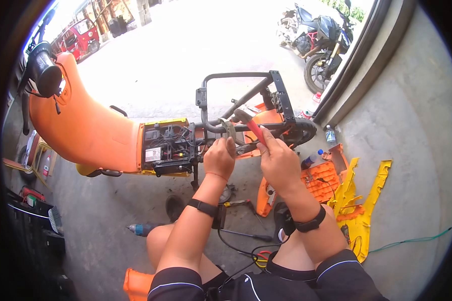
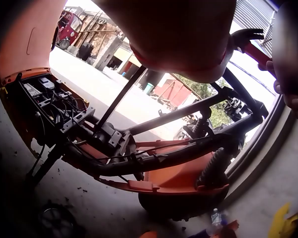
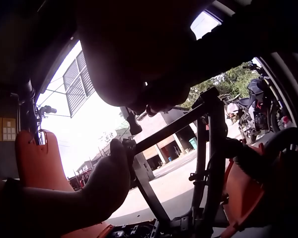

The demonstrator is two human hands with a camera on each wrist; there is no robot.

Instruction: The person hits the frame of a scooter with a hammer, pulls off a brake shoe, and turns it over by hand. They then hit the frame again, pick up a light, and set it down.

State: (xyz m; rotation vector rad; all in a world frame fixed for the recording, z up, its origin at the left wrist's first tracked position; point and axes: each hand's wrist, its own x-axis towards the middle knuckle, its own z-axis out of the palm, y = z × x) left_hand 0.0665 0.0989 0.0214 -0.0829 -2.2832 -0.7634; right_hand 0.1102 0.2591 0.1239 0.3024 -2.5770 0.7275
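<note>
My right hand grips a claw hammer by its red handle, with the hammer's head up and to the left. The claw also shows at the upper right of the left wrist view. My left hand holds a curved, greyish metal piece upright, right below the hammer head. Both hands are over the black tubular rear frame of a partly stripped orange scooter. In the right wrist view my left hand appears dark beside the frame tube, its grip partly hidden.
Left of the hands are the open black compartment with wiring and the orange body panel. Yellow panels and an orange crate-like part lie at right. A blue drill and a screwdriver are on the floor.
</note>
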